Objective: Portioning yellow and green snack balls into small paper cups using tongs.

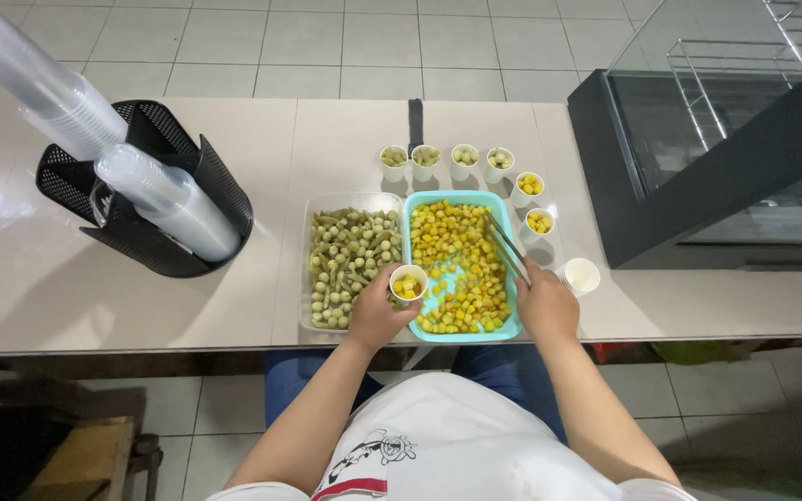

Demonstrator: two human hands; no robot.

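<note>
Single head view, steep downward, near, over counter [141, 306] edge.

Bare counter [141, 297] left of trays; filled cups [461, 162] behind, glass case [698, 186] crowding right.

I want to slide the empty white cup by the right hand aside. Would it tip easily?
Probably yes. The empty cup looks small, thin-walled and holds nothing, so it is likely very light. It seems taller than its base is wide, so a high push may topple it. The glossy counter may let it slide if nudged low.
</note>
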